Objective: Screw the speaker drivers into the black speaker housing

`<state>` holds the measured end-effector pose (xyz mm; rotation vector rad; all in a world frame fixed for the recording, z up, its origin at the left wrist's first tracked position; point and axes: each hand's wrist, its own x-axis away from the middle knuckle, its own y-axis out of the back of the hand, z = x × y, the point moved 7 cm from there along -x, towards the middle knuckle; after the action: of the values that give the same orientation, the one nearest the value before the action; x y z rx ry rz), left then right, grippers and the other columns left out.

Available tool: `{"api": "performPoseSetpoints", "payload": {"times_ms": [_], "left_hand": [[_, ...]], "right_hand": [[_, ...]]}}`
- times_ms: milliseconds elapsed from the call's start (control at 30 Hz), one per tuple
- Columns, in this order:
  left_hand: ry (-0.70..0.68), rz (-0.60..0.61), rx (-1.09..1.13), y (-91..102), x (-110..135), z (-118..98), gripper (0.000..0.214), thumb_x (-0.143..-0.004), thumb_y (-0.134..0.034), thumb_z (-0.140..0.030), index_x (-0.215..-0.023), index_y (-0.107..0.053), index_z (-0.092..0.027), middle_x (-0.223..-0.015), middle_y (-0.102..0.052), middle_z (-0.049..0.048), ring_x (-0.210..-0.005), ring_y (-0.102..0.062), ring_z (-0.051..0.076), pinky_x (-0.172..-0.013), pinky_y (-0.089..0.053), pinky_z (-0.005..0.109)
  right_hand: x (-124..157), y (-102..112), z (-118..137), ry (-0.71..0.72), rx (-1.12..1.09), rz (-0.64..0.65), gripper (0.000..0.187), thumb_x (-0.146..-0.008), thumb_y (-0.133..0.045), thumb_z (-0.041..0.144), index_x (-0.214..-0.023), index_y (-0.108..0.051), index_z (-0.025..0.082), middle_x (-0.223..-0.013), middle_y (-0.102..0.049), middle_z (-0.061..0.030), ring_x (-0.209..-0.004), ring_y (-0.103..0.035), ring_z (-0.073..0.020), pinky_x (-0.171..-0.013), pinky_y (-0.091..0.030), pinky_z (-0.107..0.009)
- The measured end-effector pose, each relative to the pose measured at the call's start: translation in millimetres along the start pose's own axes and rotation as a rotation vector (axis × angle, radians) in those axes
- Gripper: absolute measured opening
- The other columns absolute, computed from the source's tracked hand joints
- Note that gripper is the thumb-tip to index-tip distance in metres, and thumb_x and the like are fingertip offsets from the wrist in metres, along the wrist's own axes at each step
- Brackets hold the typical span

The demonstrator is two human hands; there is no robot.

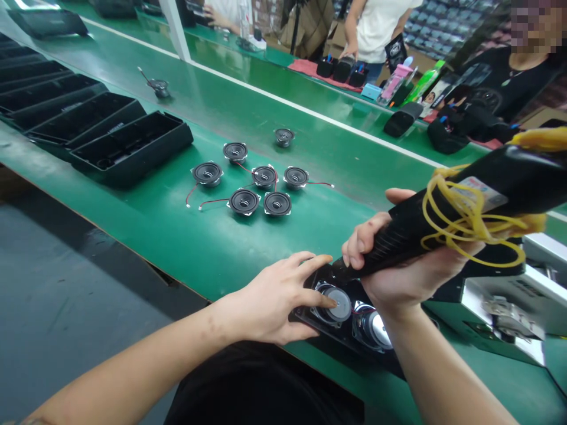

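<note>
My right hand (411,277) is wrapped around a black electric screwdriver (398,230) with yellow rubber bands (473,206) looped about its body. Its tip points down at the far edge of a black speaker panel (305,316), where the exact contact is hidden. The panel's left end is gripped by my left hand (283,295), one finger pressing on the round back of a speaker driver (339,304). A second driver (376,327) sits beside it, partly covered by my right wrist.
Several loose speaker drivers (243,202) with red wires lie on the green bench (186,236). Black speaker housings (133,147) line up at the left. A metal fixture (500,313) stands at the right. Across the bench are co-workers (381,29), bottles and more speakers.
</note>
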<state>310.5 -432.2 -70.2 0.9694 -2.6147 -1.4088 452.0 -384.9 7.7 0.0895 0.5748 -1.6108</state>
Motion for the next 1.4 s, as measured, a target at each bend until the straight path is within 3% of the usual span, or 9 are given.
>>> {"api": "performPoseSetpoints", "payload": {"times_ms": [233, 367, 733, 867, 1133, 1400], "left_hand": [[-0.007, -0.015, -0.008, 4.0, -2, -2, 0.046, -0.089, -0.083, -0.043, -0.133, -0.077, -0.03, -0.17, -0.038, 0.0157, -0.154, -0.043, 0.038, -0.129, -0.038, 0.058], [-0.003, -0.009, -0.018, 4.7, -3, -2, 0.051, -0.086, -0.086, -0.043, -0.134, -0.076, -0.031, -0.168, -0.04, 0.0149, -0.153, -0.044, 0.038, -0.128, -0.04, 0.059], [0.02, 0.01, -0.034, 2.8, -2, 1, 0.057, -0.08, -0.091, -0.042, -0.134, -0.075, -0.036, -0.162, -0.046, 0.0106, -0.151, -0.044, 0.041, -0.125, -0.041, 0.061], [0.04, 0.011, -0.036, 2.7, -2, 1, 0.054, -0.083, -0.089, -0.044, -0.134, -0.075, -0.037, -0.165, -0.043, 0.0099, -0.152, -0.043, 0.041, -0.125, -0.041, 0.061], [0.078, 0.042, -0.024, 2.4, -2, 1, 0.059, -0.078, -0.093, -0.041, -0.134, -0.074, -0.042, -0.162, -0.044, 0.0097, -0.152, -0.042, 0.043, -0.124, -0.04, 0.067], [0.098, 0.072, -0.025, -0.4, -2, 5, 0.063, -0.077, -0.093, -0.037, -0.135, -0.073, -0.043, -0.167, -0.038, 0.0097, -0.154, -0.038, 0.044, -0.126, -0.037, 0.069]], "right_hand": [[3, -3, -5, -0.017, -0.04, 0.049, 0.059, -0.085, -0.074, 0.081, -0.11, -0.071, 0.027, -0.061, -0.061, 0.0055, -0.035, -0.046, -0.0149, -0.032, -0.039, -0.027], [8, -8, -8, -0.029, -0.041, 0.075, 0.067, -0.081, -0.075, 0.086, -0.108, -0.067, 0.025, -0.061, -0.059, 0.0059, -0.035, -0.044, -0.0128, -0.033, -0.038, -0.024], [15, -1, -24, -0.041, -0.074, 0.178, 0.066, -0.089, -0.067, 0.084, -0.121, -0.064, 0.026, -0.067, -0.06, 0.0035, -0.04, -0.05, -0.0136, -0.039, -0.042, -0.024], [16, 2, -27, -0.032, -0.074, 0.161, 0.063, -0.094, -0.062, 0.083, -0.124, -0.063, 0.027, -0.068, -0.06, 0.0035, -0.042, -0.048, -0.0126, -0.041, -0.041, -0.024], [11, -4, -20, -0.036, -0.082, 0.095, 0.069, -0.089, -0.063, 0.088, -0.118, -0.064, 0.024, -0.062, -0.057, 0.0038, -0.036, -0.042, -0.0124, -0.036, -0.037, -0.025], [13, -4, -25, -0.028, -0.074, 0.122, 0.07, -0.09, -0.062, 0.088, -0.115, -0.065, 0.023, -0.061, -0.056, 0.0037, -0.036, -0.04, -0.0118, -0.036, -0.034, -0.024]]}}
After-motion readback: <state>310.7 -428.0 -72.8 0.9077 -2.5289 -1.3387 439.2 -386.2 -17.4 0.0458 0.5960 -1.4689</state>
